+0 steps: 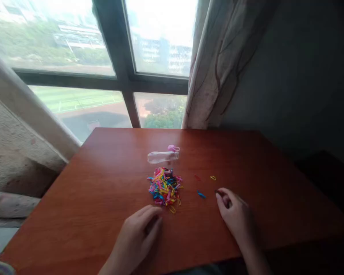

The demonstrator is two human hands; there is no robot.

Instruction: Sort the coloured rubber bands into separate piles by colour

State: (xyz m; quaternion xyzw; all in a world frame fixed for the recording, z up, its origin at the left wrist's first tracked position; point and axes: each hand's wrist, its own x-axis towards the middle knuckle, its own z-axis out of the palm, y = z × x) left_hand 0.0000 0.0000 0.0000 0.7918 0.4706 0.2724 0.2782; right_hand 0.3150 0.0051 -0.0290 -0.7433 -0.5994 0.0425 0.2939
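Observation:
A heaped pile of small colourful rubber bands (164, 187) lies on the wooden table, in pink, yellow, blue, red and dark colours. At the near edge of the pile rests my left hand (139, 233), its fingers loosely curved, with a gap between thumb and index finger and nothing visible in it. To the right, my right hand (233, 210) pinches a dark rubber band (217, 191) between thumb and index finger, low over the table. Beside it, apart from the pile, lie a blue rubber band (201, 194), a red rubber band (197, 177) and a yellow rubber band (213, 178).
Behind the pile lies a clear plastic bottle (160, 157) on its side, with a pink cap (172, 148) by its right end. The reddish-brown table (109, 164) reaches to a window (126, 82) flanked by curtains (209, 68). A rounded rim (1, 267) shows at the lower left corner.

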